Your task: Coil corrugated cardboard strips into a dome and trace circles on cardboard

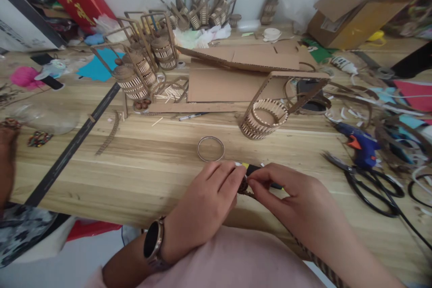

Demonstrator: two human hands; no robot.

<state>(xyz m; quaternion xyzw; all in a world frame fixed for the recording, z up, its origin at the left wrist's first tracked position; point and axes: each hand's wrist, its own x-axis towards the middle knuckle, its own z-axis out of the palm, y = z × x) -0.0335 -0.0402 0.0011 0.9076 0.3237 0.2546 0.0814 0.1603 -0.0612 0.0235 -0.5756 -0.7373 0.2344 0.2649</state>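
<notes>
Close to the table's front edge, my left hand (216,189) is closed around a small coil of brown corrugated cardboard strip (242,185), mostly covered by the fingers. My right hand (293,191) pinches the strip where it leaves the coil. The strip's long tail (320,263) runs down beneath my right forearm. Just beyond my left fingers lies a thin ring (210,149). A black and yellow tool (251,170) lies behind the hands, partly hidden. Farther back stands a small slatted basket (258,126) with a tall square handle.
Right of my hands lie black-handled scissors (364,189) and a blue glue gun (364,146) with its cord. Cardboard sheets (216,85) and lidded baskets (130,83) stand behind. A dark strip (72,146) crosses the table at left, near another person's arm (6,162).
</notes>
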